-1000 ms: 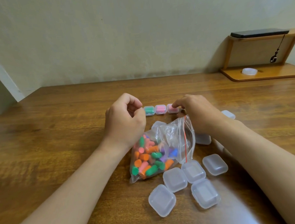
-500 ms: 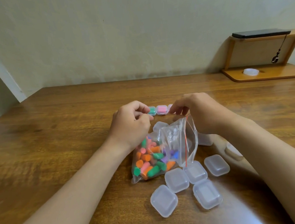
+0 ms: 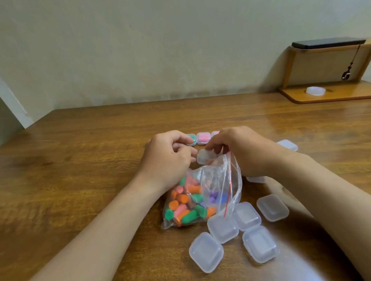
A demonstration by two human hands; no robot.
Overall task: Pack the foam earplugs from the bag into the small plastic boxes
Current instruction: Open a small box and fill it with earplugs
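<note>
Foam earplugs (image 3: 183, 206), multicolour cylinders, sit in clear zip bag (image 3: 216, 177) just below both hands. R hand (image 3: 240, 150) pinches small translucent square plastic box (image 3: 203, 157) above bag mouth. L hand (image 3: 166, 156) is curled, thumb beside that box; can't tell if it's gripping anything. Five spare clear boxes (image 3: 223, 228) lie under R forearm.

Glossy wood table (image 3: 86, 170), clear-plastic bag (image 3: 216, 181).

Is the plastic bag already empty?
No, many coloured earplugs show through the wall of the clear bag.
</note>
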